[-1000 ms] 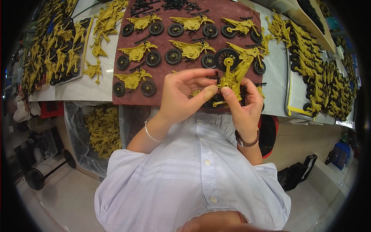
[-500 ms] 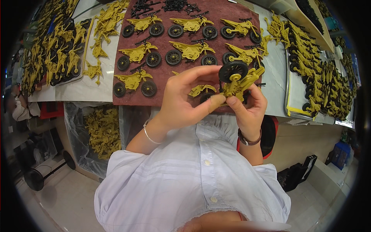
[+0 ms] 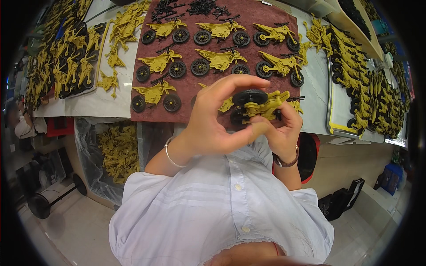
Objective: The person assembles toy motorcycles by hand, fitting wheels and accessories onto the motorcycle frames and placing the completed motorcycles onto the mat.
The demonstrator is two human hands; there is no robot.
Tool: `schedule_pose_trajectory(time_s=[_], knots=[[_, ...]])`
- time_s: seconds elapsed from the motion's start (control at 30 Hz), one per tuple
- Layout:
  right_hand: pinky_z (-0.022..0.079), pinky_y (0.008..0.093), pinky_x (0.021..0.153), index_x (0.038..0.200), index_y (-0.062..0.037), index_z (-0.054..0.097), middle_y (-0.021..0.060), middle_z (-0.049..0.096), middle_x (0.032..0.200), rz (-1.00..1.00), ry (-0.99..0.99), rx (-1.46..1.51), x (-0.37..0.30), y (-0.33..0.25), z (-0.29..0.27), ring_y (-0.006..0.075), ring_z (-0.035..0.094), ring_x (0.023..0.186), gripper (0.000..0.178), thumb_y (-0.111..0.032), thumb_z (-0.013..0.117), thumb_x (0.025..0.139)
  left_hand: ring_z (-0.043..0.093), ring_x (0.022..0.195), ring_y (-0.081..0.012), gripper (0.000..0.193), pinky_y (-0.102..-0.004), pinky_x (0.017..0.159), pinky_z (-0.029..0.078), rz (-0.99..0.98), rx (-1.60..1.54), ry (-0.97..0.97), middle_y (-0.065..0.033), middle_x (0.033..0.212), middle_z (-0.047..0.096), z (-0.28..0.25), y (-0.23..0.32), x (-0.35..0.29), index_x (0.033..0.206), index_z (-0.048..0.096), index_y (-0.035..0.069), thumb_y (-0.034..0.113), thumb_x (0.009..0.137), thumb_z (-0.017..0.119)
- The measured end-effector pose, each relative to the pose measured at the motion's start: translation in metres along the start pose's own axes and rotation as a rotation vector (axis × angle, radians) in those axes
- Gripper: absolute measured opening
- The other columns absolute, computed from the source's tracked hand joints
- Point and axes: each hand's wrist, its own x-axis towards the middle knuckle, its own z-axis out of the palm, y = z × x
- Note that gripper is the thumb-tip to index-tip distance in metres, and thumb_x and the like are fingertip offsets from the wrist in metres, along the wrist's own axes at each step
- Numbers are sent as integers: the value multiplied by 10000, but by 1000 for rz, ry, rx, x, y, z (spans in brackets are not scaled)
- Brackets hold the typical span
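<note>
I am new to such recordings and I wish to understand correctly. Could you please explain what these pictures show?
There is no machine here: a person works with two bare hands. Every picture comes from one wide fisheye camera worn on the head, looking down, so straight edges bend near the rim.

The right hand holds a yellow toy motorbike with black wheels. The left hand curves around its other side; how firmly it touches is hard to tell.

On the pale table lies a dark red cloth. It bears rows of similar motorbikes and, at the far edge, small black parts. Many more yellow pieces lie at both sides.
</note>
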Motion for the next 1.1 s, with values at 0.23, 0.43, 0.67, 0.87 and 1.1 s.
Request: schedule_pose_trajectory(time_s=[0.23, 0.43, 0.67, 0.87, 1.1], knots=[[460, 243, 670, 939, 55, 580, 114, 601, 909, -246, -48, -212, 4, 3, 1, 150, 562, 773, 268, 15, 691, 698, 619, 792, -144, 264, -238, 686, 491, 97, 123, -150, -137, 895, 641, -6, 1, 1, 901, 577, -53, -23, 669, 700], [469, 241, 685, 978, 43, 587, 96, 615, 936, -306, -88, -301, 5, 1, -3, 146, 587, 797, 345, 10, 726, 664, 639, 764, -156, 234, -246, 671, 507, 7, -46, -16, -112, 855, 647, -3, -5, -3, 907, 606, -24, -5, 693, 698], [474, 252, 722, 1027, 36, 583, 75, 622, 906, -21, 176, 183, 1, 1, -13, 124, 587, 817, 362, -55, 716, 702, 618, 884, -181, 319, -291, 780, 511, -241, -414, 6, -129, 944, 620, -10, -9, -3, 1004, 542, -46, -48, 715, 677], [476, 243, 740, 1036, 16, 584, 53, 614, 894, -2, -43, -195, 6, -16, -22, 118, 595, 801, 415, -5, 740, 651, 605, 837, -131, 404, -243, 759, 493, -262, 39, -262, -100, 970, 608, -25, -9, -1, 1028, 560, -43, -48, 651, 706], [486, 271, 815, 1066, 60, 537, 110, 596, 985, 24, 51, 15, 5, -14, -14, 155, 586, 918, 472, 58, 736, 638, 615, 849, -142, 355, -250, 715, 497, -161, 248, -298, -73, 977, 628, -14, -11, 0, 1030, 591, 8, 24, 690, 694]])
